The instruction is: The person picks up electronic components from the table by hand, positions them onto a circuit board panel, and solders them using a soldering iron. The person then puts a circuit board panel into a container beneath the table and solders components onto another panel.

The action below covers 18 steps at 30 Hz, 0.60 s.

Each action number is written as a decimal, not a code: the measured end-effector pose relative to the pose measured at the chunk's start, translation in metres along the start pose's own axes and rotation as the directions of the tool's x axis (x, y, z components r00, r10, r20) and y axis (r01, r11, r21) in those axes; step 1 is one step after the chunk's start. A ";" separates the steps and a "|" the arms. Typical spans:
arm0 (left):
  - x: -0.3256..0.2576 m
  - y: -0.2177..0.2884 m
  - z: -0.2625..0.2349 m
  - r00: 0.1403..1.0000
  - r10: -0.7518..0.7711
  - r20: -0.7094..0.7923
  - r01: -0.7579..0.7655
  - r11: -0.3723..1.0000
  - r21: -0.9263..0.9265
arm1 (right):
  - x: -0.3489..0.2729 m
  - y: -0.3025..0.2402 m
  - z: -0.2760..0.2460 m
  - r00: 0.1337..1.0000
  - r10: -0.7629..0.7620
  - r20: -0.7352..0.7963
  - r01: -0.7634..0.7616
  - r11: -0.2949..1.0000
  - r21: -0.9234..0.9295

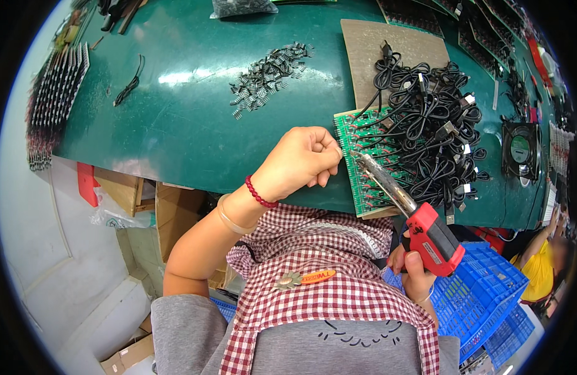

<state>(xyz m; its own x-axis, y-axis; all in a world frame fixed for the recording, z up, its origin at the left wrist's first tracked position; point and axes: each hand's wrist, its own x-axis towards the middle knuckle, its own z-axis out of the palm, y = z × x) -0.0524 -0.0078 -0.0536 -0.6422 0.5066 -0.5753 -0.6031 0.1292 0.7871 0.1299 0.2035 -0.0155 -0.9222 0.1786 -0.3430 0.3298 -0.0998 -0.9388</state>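
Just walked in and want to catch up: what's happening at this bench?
A person is soldering at a green table. The right hand grips a red soldering gun, its tip at the left edge of a green circuit board. The left hand pinches something small at that same edge, too small to make out. Black cables lie heaped on the board, and a pile of small parts sits farther up the table.

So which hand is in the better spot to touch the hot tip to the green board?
Probably the right hand. It already grips the red soldering iron, whose tip sits at the green circuit board's left edge. The left hand is pinched closed at that same edge, apparently steadying something tiny.
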 end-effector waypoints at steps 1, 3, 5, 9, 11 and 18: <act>0.000 0.000 0.000 1.000 0.000 -0.001 0.000 1.000 -0.001 | 0.000 0.000 0.001 1.000 0.008 -0.004 -0.008 1.000 -0.017; 0.000 -0.001 0.000 1.000 0.001 -0.003 -0.001 1.000 -0.004 | 0.000 0.002 0.000 1.000 0.019 0.009 -0.019 1.000 -0.022; 0.000 -0.001 0.000 1.000 0.003 -0.003 -0.003 1.000 -0.007 | 0.000 0.003 -0.002 0.999 0.031 0.020 -0.031 0.999 -0.029; 0.000 -0.001 0.000 1.000 0.008 0.000 -0.008 1.000 -0.004 | -0.003 0.007 -0.005 0.999 0.046 0.028 -0.045 0.998 -0.050; 0.000 -0.001 0.000 1.000 0.011 0.000 -0.011 1.000 -0.008 | -0.002 0.007 -0.007 0.998 0.060 0.035 -0.058 0.997 -0.043; -0.001 0.000 0.001 1.000 0.005 -0.010 -0.005 1.000 -0.003 | -0.003 0.001 -0.004 0.998 0.030 0.051 -0.027 0.997 -0.066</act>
<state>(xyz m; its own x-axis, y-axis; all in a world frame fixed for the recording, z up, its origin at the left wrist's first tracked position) -0.0515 -0.0071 -0.0531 -0.6497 0.4990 -0.5735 -0.6014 0.1241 0.7893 0.1340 0.2064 -0.0156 -0.9208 0.1257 -0.3692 0.3672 -0.0393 -0.9293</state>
